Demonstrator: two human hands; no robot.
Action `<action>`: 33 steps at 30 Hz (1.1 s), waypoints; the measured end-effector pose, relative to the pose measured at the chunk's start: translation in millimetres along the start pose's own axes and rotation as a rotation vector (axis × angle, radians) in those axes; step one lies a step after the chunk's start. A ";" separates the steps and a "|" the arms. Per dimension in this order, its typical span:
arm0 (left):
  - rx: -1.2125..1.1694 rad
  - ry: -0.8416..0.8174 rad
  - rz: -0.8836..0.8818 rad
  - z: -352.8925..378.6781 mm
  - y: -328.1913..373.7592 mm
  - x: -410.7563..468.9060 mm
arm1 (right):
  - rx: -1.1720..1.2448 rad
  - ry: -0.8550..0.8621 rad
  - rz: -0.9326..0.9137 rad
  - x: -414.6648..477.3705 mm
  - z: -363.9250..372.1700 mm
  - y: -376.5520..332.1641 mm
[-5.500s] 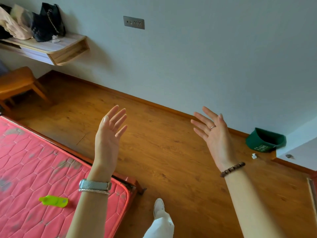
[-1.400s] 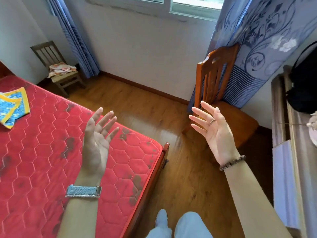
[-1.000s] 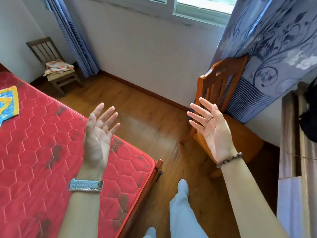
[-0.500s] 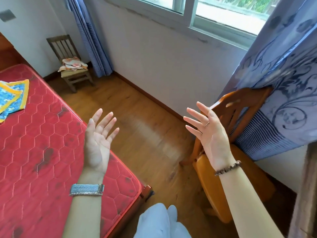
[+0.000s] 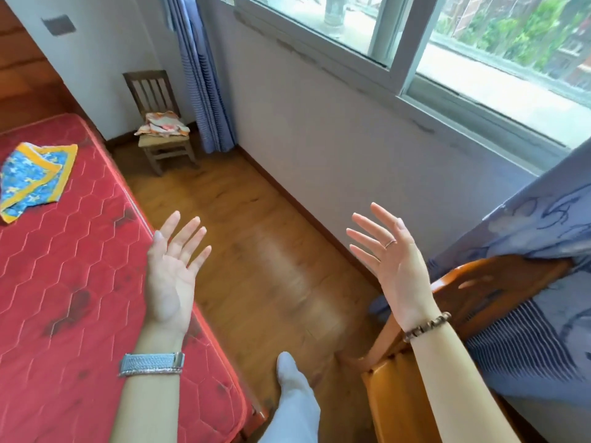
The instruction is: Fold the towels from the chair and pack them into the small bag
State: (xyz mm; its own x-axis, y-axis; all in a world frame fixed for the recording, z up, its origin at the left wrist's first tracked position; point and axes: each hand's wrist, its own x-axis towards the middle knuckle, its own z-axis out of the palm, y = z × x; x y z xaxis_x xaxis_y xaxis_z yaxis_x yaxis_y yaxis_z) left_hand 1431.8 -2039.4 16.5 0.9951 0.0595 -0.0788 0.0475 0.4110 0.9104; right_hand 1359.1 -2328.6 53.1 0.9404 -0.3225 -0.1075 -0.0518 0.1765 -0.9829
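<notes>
A small heap of orange and white towels (image 5: 162, 124) lies on the seat of a little dark wooden chair (image 5: 160, 123) in the far corner by the curtain. A blue cloth bag with yellow edging (image 5: 30, 178) lies flat on the red mattress at the left. My left hand (image 5: 174, 273) is raised palm up over the mattress edge, fingers straight, holding nothing. My right hand (image 5: 388, 266) is raised with fingers spread, empty, in front of an orange chair.
The red mattress (image 5: 73, 282) fills the left side. A strip of wooden floor (image 5: 256, 251) runs between it and the wall toward the far chair. An orange wooden chair (image 5: 431, 330) and a blue curtain (image 5: 527, 282) stand at the right. My foot (image 5: 287, 372) is on the floor.
The view has turned from the shelf wall to the window side and moved along the bed. The far chair with the towels is larger in view. Both hands stay raised and empty.
</notes>
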 end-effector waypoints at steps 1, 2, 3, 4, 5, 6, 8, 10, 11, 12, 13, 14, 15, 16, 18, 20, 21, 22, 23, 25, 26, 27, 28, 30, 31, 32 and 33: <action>-0.008 0.013 0.008 4.6 -1.1 13.4 | -0.006 -0.009 -0.007 17.2 2.7 -3.0; -0.011 0.020 0.016 8.5 -1.3 25.1 | -0.005 -0.015 -0.004 32.9 6.0 -6.7; -0.004 0.023 0.023 11.4 -0.3 35.8 | -0.006 -0.021 0.004 48.2 10.3 -9.9; 0.005 0.028 0.031 13.4 1.6 47.1 | -0.009 -0.033 0.010 64.4 16.1 -12.2; 0.008 0.039 0.036 13.6 3.9 57.5 | -0.006 -0.047 0.013 79.9 22.8 -14.1; 0.004 0.055 0.037 12.4 6.6 67.6 | 0.003 -0.062 0.016 94.2 29.9 -16.3; 0.008 0.109 0.060 5.4 15.4 90.7 | 0.030 -0.108 0.027 124.6 48.3 -18.5; 0.026 0.138 0.076 0.5 24.4 106.2 | 0.064 -0.134 0.047 149.1 62.8 -17.1; 0.036 0.158 0.088 -3.0 29.9 113.9 | 0.068 -0.155 0.055 163.0 72.5 -17.0; 0.043 0.179 0.101 -7.4 34.9 120.8 | 0.065 -0.183 0.062 175.9 83.1 -16.5; 0.047 0.201 0.112 -12.5 39.5 127.0 | 0.061 -0.206 0.070 187.9 94.9 -16.3; 0.049 0.223 0.121 -18.2 43.9 132.6 | 0.063 -0.228 0.080 199.0 107.1 -15.9; 0.051 0.242 0.129 -23.9 48.2 137.2 | 0.063 -0.254 0.088 209.2 118.7 -15.5; 0.056 0.262 0.136 -30.0 52.3 142.0 | 0.065 -0.287 0.093 218.7 130.9 -15.1; 0.063 0.304 0.144 -42.3 57.8 150.8 | 0.064 -0.358 0.099 236.1 155.3 -12.5; 0.062 0.339 0.157 -51.4 61.1 157.7 | 0.052 -0.417 0.110 249.2 177.4 -11.1; 0.060 0.358 0.163 -56.9 62.5 162.7 | 0.038 -0.454 0.110 256.4 189.5 -10.9; 0.060 0.372 0.165 -60.7 63.4 167.6 | 0.021 -0.487 0.109 262.8 199.9 -10.6; 0.058 0.387 0.168 -64.3 64.3 173.7 | 0.005 -0.515 0.109 270.4 210.6 -9.9; 0.055 0.423 0.174 -72.6 65.4 191.4 | -0.012 -0.555 0.109 290.1 233.1 -7.9; 0.059 0.438 0.176 -78.0 65.4 203.8 | -0.017 -0.572 0.107 303.3 245.6 -5.7; 0.061 0.447 0.175 -82.3 66.0 216.7 | -0.021 -0.587 0.105 317.1 257.3 -3.3; 0.062 0.451 0.175 -84.7 67.6 229.1 | -0.021 -0.601 0.103 330.0 267.5 -1.3; 0.070 0.471 0.181 -90.1 72.1 256.7 | -0.027 -0.635 0.102 359.4 290.6 3.3; 0.074 0.484 0.185 -92.9 73.6 272.6 | -0.030 -0.651 0.103 375.6 302.5 5.6; 0.076 0.492 0.190 -94.0 76.1 286.9 | -0.032 -0.665 0.105 390.4 313.9 7.3; 0.082 0.500 0.191 -94.1 80.0 300.5 | -0.031 -0.680 0.110 404.5 325.5 7.9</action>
State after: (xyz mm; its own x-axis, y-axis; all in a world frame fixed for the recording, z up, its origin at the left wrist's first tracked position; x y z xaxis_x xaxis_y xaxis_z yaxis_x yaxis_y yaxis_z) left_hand 1726.6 -1903.1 27.5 0.8252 0.5599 -0.0740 -0.1039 0.2793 0.9546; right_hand 1848.5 -2154.9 50.4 0.9305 0.3526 -0.0994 -0.1591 0.1446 -0.9766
